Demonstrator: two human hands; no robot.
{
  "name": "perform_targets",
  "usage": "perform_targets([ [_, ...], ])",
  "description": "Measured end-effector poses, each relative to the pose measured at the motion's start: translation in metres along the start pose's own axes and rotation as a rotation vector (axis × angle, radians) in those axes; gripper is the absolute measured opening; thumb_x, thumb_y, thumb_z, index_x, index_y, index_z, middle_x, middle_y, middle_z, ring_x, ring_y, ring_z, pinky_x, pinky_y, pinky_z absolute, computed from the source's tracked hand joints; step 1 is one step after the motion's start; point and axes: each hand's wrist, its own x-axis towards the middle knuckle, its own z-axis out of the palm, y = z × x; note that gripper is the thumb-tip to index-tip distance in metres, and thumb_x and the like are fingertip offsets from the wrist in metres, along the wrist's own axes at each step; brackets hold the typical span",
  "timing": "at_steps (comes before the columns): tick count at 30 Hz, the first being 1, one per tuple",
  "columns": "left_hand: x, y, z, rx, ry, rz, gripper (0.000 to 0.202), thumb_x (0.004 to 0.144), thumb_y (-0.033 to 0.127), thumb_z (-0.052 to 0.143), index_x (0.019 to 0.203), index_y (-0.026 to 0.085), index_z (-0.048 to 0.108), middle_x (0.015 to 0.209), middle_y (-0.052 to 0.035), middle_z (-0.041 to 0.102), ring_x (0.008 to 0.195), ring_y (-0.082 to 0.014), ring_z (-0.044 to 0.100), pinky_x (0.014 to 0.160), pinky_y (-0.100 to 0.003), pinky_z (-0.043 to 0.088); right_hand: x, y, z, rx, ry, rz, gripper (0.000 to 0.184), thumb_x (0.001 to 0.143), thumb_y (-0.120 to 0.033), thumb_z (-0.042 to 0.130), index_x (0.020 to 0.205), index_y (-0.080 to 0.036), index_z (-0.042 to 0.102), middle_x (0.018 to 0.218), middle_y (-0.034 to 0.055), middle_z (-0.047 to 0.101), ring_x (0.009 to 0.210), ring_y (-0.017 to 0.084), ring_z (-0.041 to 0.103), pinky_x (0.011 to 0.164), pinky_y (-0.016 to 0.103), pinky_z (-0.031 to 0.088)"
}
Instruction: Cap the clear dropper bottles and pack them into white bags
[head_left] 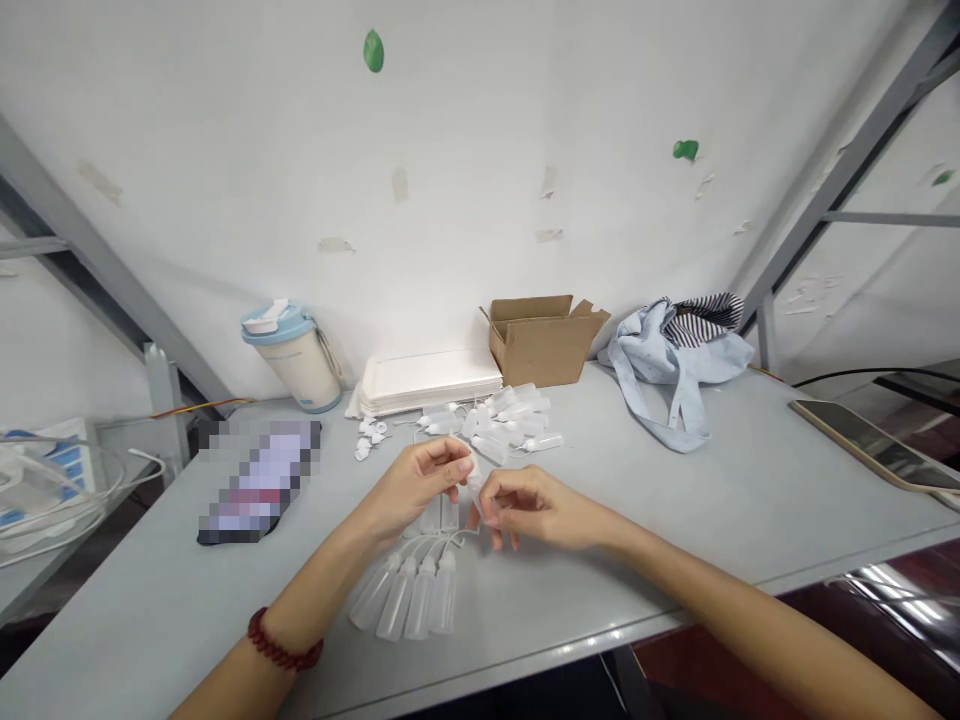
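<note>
Dropper bottle [473,486] apparently pinched between left hand [418,482] and right hand [534,510].

We count four bottles [411,598] lying in a row at lower centre, one held bottle [474,484] above them, one cardboard box [541,340], one blue-lidded cup [294,357] and one cloth bag [675,365].

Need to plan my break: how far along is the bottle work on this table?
Looks early. A row of four bottles lies at the near edge, seemingly finished. The left hand and right hand pinch one small bottle between them. A loose pile of bottles and white caps wait farther back.
</note>
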Motion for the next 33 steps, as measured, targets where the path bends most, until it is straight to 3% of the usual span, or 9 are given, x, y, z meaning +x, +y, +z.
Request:
perform_targets([
  [4, 0.000, -0.002, -0.001, 0.006, 0.011, -0.008, 0.024, 0.079, 0.040, 0.063, 0.080, 0.016, 0.062, 0.077, -0.0006, 0.054, 0.063, -0.0111, 0.049, 0.062, -0.024, 0.045, 0.000, 0.001, 0.001, 0.068, 0.036, 0.001, 0.024, 0.083, -0.037, 0.061, 0.078, -0.015, 0.053, 0.079, 0.0017, 0.059, 0.060, 0.009, 0.058, 0.054, 0.021, 0.045],
  [8, 0.000, -0.005, -0.002, -0.084, -0.004, 0.055, 0.022, 0.079, 0.038, 0.064, 0.080, 0.017, 0.063, 0.078, -0.0009, 0.057, 0.063, -0.0113, 0.053, 0.066, -0.026, 0.046, 0.002, 0.005, 0.004, 0.190, 0.110, -0.033, 0.028, 0.080, -0.035, 0.066, 0.070, -0.016, 0.048, 0.065, -0.0010, 0.060, 0.052, 0.008, 0.056, 0.054, 0.022, 0.045],
  [17, -0.005, 0.000, 0.007, -0.210, -0.110, 0.065, 0.019, 0.083, 0.036, 0.059, 0.087, 0.019, 0.064, 0.078, -0.0024, 0.061, 0.062, -0.0142, 0.058, 0.061, -0.028, 0.048, 0.005, 0.007, 0.010, 0.575, -0.016, 0.014, 0.040, 0.073, -0.026, 0.074, 0.073, -0.019, 0.035, 0.078, 0.0040, 0.069, 0.051, 0.011, 0.062, 0.047, 0.022, 0.048],
  [23, -0.005, 0.005, 0.004, -0.163, -0.085, 0.062, 0.019, 0.087, 0.032, 0.055, 0.088, 0.018, 0.068, 0.084, -0.0048, 0.063, 0.075, -0.0167, 0.057, 0.074, -0.031, 0.046, 0.008, 0.007, 0.006, 0.535, 0.043, 0.014, 0.039, 0.073, -0.025, 0.073, 0.071, -0.019, 0.035, 0.077, 0.0045, 0.069, 0.050, 0.010, 0.062, 0.048, 0.022, 0.048],
  [28, -0.002, -0.001, 0.001, -0.175, 0.040, 0.064, 0.011, 0.076, 0.029, 0.070, 0.076, 0.018, 0.070, 0.083, -0.0017, 0.062, 0.077, -0.0147, 0.055, 0.075, -0.026, 0.044, 0.008, 0.009, 0.005, 0.519, 0.036, 0.015, 0.035, 0.075, -0.022, 0.071, 0.072, -0.018, 0.036, 0.077, 0.0053, 0.069, 0.048, 0.009, 0.061, 0.047, 0.021, 0.048],
  [33, -0.003, -0.002, -0.002, -0.234, 0.014, 0.010, 0.011, 0.073, 0.027, 0.073, 0.080, 0.019, 0.072, 0.095, -0.0031, 0.064, 0.089, -0.0160, 0.055, 0.084, -0.026, 0.042, 0.008, 0.010, 0.005, 0.550, -0.001, 0.043, 0.037, 0.075, -0.024, 0.071, 0.072, -0.019, 0.035, 0.077, 0.0057, 0.070, 0.048, 0.010, 0.062, 0.046, 0.020, 0.048],
])
